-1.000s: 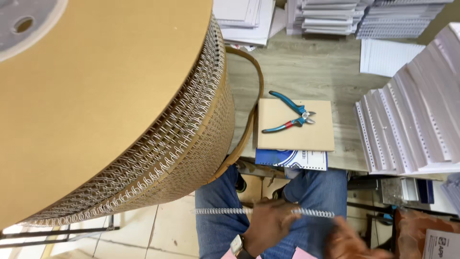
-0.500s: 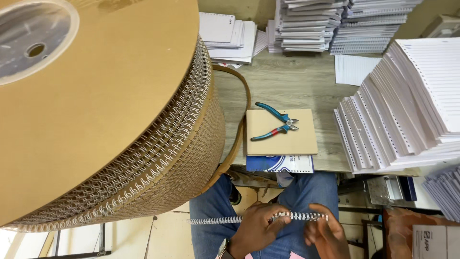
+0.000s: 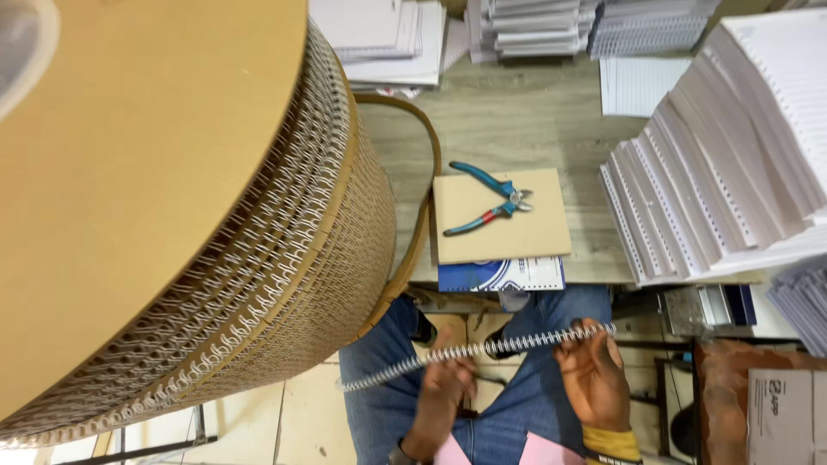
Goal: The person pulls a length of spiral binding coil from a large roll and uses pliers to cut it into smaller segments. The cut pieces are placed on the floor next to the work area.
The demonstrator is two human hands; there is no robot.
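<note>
Both hands, the left hand (image 3: 444, 392) and right hand (image 3: 594, 379), are clamped on a wire binding strip (image 3: 474, 351) near the table (image 3: 517, 120), below the blue pliers (image 3: 489, 198).

Teal handles with a red patch are shown on the pliers (image 3: 488, 197); tan is seen on the board (image 3: 525, 237) beneath, silver-white on the wire coil (image 3: 474, 352) at six o'clock.

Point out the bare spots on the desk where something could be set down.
Bare wood lies between the cutters on their brown board and the far paper stacks. The right side is crowded with fanned sheets; the big spool fills the left.
</note>
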